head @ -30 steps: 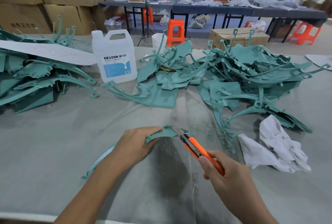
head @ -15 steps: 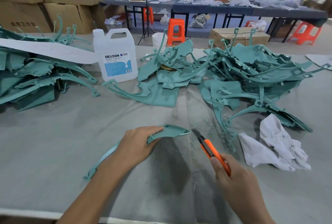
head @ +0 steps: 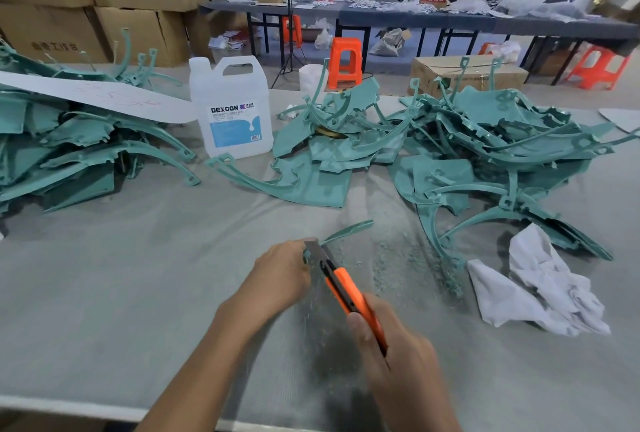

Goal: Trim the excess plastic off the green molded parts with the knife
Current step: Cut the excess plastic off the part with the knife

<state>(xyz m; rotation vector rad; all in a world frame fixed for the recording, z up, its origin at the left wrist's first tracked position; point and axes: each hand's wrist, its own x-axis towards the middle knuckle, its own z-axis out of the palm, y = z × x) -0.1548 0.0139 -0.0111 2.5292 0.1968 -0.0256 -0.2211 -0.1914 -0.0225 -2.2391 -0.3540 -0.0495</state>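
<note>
I record a grey-covered bench point(head: 104, 293). It carries heaps of green molded parts point(head: 329, 158) at left, centre and right, a white DEXCON jug point(head: 230, 109), a crumpled white rag point(head: 540, 289) and green shavings point(head: 391, 258).

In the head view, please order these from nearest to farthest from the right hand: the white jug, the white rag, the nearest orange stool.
1. white rag: on the table, just right of the right hand, which grips the knife.
2. white jug: farther back on the table, to the left.
3. orange stool: on the floor, beyond the table's far edge.
</note>
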